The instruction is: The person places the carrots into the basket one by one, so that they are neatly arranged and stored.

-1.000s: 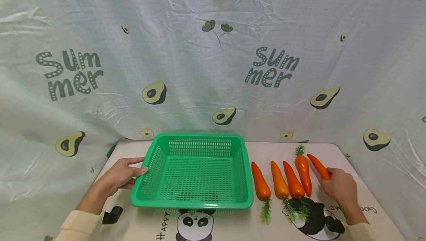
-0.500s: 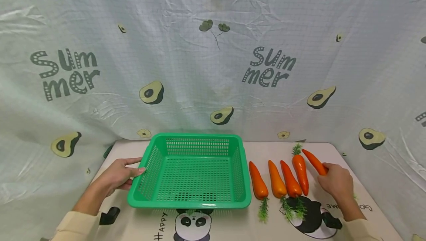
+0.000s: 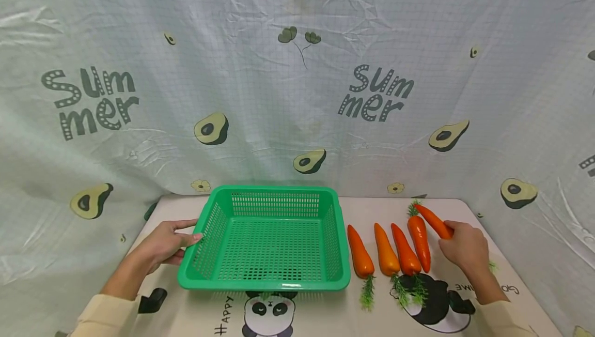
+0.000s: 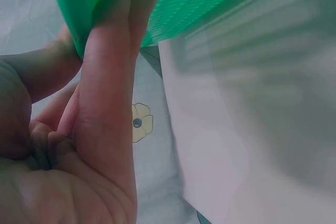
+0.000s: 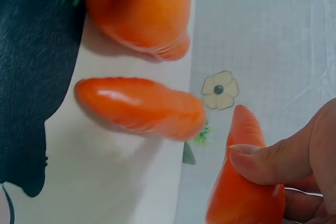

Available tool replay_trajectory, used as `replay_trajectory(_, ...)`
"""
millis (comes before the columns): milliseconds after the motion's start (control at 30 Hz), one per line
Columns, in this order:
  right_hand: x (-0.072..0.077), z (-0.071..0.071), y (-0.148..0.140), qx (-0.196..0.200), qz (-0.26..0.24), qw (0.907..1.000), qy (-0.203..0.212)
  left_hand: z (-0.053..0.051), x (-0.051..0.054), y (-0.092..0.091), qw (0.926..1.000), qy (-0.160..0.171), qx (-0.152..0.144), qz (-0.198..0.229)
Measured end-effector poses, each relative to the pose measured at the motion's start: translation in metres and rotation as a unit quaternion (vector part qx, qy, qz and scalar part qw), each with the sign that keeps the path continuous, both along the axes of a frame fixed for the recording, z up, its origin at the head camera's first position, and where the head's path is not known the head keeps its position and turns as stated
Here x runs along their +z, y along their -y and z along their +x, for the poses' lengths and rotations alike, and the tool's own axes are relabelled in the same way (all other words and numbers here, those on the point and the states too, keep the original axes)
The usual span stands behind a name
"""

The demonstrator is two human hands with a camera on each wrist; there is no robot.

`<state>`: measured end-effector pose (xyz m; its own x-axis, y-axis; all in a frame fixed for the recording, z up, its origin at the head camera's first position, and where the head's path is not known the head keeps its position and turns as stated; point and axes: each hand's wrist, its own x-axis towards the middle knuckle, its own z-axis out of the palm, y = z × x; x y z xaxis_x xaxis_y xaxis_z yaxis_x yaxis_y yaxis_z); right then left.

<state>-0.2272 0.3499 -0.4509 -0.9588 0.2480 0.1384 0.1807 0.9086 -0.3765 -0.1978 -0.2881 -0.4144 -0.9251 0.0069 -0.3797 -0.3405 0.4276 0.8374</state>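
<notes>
Pale table (image 3: 367, 210), left hand (image 3: 169, 241) gripping green basket (image 3: 262, 284), right hand (image 3: 467, 246) holding carrot (image 3: 434, 220)

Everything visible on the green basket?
Rectangular basket, green, plastic by its look: slotted walls and floor, a smooth solid rim, rounded corners, walls flaring outward. It is upright, open side up, at the far-middle part of the table, its long sides running left to right. The left hand grips its left rim, thumb on the rim, fingers against the outer wall. The nearest carrot lies just to its right; contact is unclear. Whether its base sits flat can't be told.
</notes>
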Motion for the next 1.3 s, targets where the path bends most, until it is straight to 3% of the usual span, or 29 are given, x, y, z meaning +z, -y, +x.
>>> replay_trajectory(533, 0.011, 0.002, 0.023, 0.031, -0.014, 0.9993, 0.016, 0.001, -0.002, -0.003, 1.0000, -0.002, 0.002, -0.003)
replay_trajectory(1100, 0.017, 0.002, 0.044, 0.064, -0.029, 0.9975, -0.003, 0.000, -0.001, -0.001, 0.9996, 0.000, 0.012, -0.024)
replay_trajectory(1300, 0.021, 0.002, 0.051, 0.072, -0.036, 0.9967, 0.008, 0.000, -0.001, -0.002, 0.9996, 0.001, 0.013, -0.024)
